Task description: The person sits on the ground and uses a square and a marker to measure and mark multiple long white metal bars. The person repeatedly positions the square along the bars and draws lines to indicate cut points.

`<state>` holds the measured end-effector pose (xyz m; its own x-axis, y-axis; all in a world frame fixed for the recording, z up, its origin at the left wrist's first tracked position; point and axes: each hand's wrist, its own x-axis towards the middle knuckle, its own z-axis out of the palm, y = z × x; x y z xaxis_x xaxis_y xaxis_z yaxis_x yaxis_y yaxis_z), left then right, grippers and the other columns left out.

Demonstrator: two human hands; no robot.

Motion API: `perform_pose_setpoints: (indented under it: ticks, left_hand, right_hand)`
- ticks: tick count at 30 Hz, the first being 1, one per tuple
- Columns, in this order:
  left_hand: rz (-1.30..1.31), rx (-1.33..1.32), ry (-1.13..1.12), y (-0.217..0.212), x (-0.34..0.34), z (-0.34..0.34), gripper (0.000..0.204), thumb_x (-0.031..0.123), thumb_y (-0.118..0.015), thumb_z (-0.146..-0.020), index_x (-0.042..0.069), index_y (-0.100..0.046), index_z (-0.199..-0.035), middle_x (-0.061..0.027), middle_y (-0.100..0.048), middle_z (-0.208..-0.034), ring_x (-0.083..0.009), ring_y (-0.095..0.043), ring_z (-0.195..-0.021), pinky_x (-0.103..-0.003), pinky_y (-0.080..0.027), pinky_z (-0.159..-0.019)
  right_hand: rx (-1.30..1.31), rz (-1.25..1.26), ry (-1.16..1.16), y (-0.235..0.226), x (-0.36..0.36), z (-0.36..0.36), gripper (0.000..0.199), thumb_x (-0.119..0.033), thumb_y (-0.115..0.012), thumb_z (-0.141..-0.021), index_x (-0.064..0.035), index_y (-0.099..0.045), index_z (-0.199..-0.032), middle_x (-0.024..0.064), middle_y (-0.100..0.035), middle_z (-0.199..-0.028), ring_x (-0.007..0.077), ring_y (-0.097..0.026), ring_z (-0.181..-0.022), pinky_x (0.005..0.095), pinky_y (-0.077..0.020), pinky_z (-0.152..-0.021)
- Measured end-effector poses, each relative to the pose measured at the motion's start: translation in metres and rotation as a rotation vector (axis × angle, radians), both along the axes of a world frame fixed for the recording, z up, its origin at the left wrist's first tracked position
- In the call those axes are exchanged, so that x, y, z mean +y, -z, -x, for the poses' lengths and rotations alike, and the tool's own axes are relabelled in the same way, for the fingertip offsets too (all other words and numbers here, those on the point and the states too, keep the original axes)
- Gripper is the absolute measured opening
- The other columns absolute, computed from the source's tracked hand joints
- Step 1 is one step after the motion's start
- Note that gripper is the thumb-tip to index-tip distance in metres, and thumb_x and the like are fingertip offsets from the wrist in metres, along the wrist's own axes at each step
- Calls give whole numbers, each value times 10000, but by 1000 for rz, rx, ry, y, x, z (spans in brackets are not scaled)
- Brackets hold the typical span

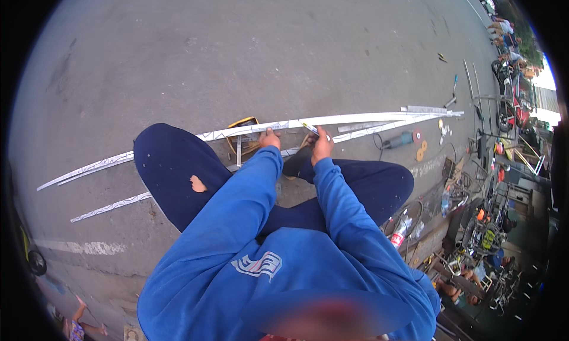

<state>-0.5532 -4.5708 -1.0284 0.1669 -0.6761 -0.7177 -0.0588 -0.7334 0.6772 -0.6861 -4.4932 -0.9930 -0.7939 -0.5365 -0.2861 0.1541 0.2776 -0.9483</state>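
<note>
A long white strip (213, 134), probably metal, runs across the ground in front of my folded legs, with wavy dark marks along its left part. My left hand (270, 139) is closed on its near edge, fingertips over the top. Just to the right, my right hand (322, 145) grips a slim white and yellow marker (310, 128), its tip pointing left at the strip. A second white strip (373, 129) slants beneath and meets the first at the far right. Behind my left hand lies a yellow and black object (244, 122), partly hidden by the strip.
A teal angle grinder (397, 141) lies right of my knee, near tan discs (421, 151). A shorter marked strip (109, 207) is at the left. Plastic bottles (401, 231) and cluttered metal parts (480, 234) crowd the right side. Other people (502, 28) are far off.
</note>
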Motion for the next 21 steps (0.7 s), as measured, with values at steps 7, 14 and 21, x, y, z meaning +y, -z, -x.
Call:
perform_pose_setpoints:
  ticks: [7, 14, 21]
  left_hand:
    - [34, 49, -96, -1, 5, 3, 332, 231, -441, -979, -49, -617, -1011, -102, -696, -761, -189, -622, -722, -330, -454, -761]
    - [35, 74, -109, 1, 3, 3, 320, 239, -458, -975, -36, -619, -1010, -96, -693, -755, -183, -617, -720, -327, -449, -756]
    - [32, 84, -142, -1, 5, 4, 318, 230, -467, -975, -46, -620, -1017, -106, -690, -753, -169, -616, -703, -321, -454, -751]
  right_hand:
    - [-212, -97, -16, -14, -5, -11, 299, -216, -614, -882, -32, -608, -1118, 57, -635, -807, 119, -575, -600, 251, -458, -558]
    - [-64, -192, -132, 21, 3, -9, 304, -193, -612, -896, -78, -615, -1178, 75, -666, -893, 118, -589, -642, 239, -464, -580]
    - [-45, -212, -156, 34, 6, -5, 312, -201, -607, -897, -83, -617, -1186, 71, -685, -924, 107, -571, -632, 227, -437, -552]
